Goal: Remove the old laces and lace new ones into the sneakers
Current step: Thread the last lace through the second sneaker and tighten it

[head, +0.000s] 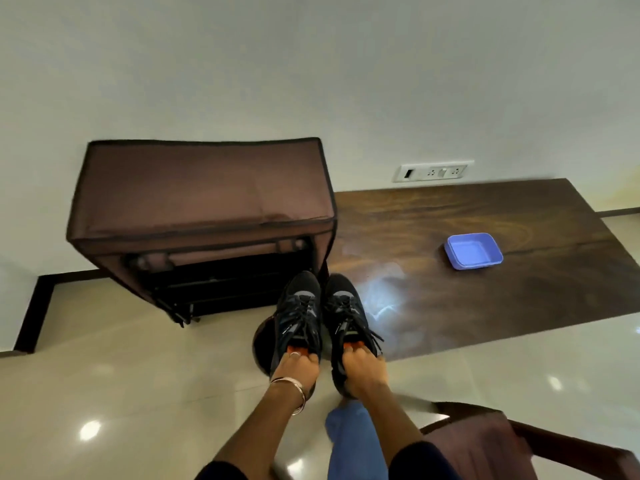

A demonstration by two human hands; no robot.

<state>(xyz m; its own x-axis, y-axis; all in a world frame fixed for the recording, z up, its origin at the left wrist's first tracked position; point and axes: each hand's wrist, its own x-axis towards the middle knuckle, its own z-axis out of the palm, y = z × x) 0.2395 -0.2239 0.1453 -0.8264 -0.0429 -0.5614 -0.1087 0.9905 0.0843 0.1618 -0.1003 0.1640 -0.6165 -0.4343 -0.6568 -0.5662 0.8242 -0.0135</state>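
Observation:
Two black sneakers with black laces and orange lining hang side by side above the tiled floor, toes pointing away from me. My left hand (296, 367) grips the heel opening of the left sneaker (299, 313), fingers hooked inside. My right hand (362, 365) holds the right sneaker (343, 310) the same way at its heel. The laces are threaded and tied on both shoes. Both sneakers are near the left end of the dark wooden table (485, 282).
A brown fabric shoe rack (204, 202) stands at left against the white wall. A blue plastic tray (473, 251) sits on the table. A wall socket strip (433, 172) is behind the table. A wooden chair (512, 441) is at bottom right.

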